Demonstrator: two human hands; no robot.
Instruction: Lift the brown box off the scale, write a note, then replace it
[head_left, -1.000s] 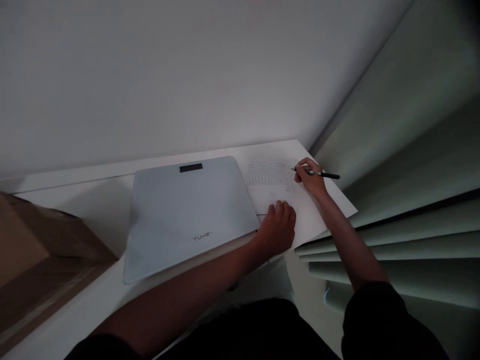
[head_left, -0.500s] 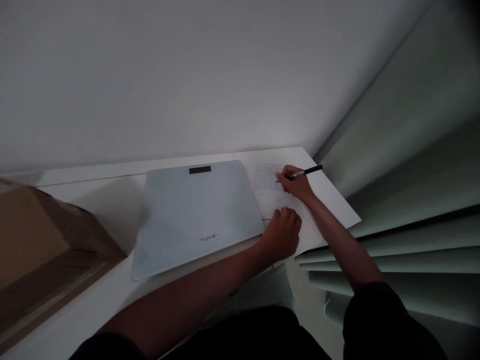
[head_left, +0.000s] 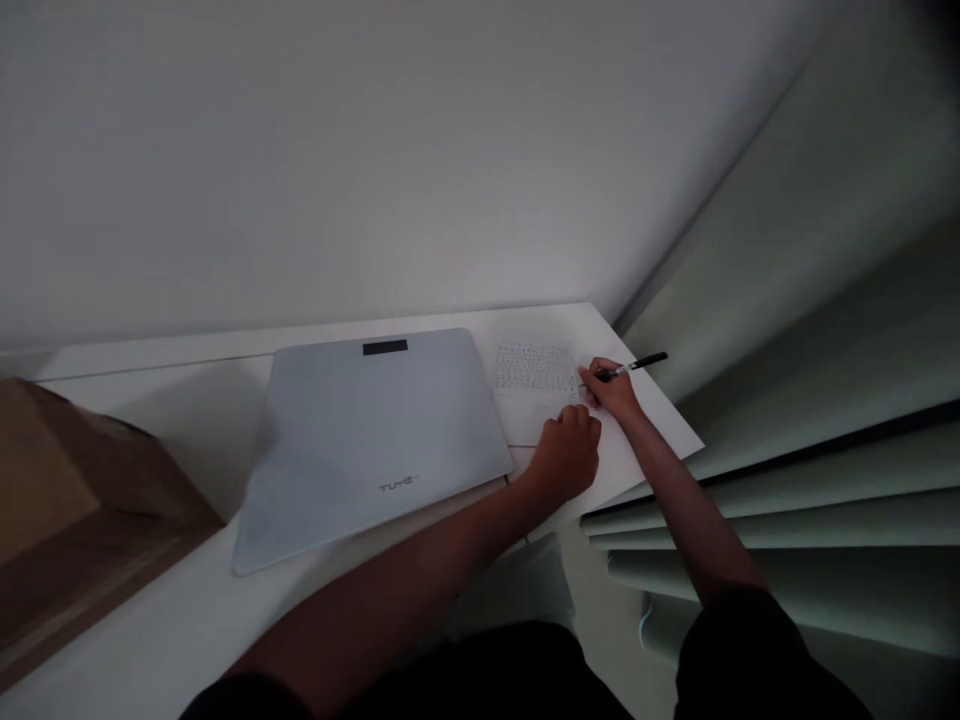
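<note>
Black pen (head_left: 630, 367) sits pinched in the right hand (head_left: 611, 392), fingers closed on its barrel, its tip down on a white sheet of paper (head_left: 536, 385) at the desk's far right corner. The left hand (head_left: 568, 455) rests just beside it with fingers curled together, pressing on the near part of the same sheet and holding nothing. Rows of small marks cover the upper part of the sheet, too faint and small to read; its near edge is hidden under the left hand. Just left of the sheet lies a pale grey flat scale (head_left: 367, 440) with a dark display window near its far edge and a small logo near its front edge. A brown cardboard box (head_left: 82, 540) sits at the desk's left edge, cut off by the frame, its contents not visible. The white desk (head_left: 187, 620) meets a plain white wall (head_left: 375, 150), with pale green curtain folds (head_left: 810, 400) beyond its right edge. The room is dim.
</note>
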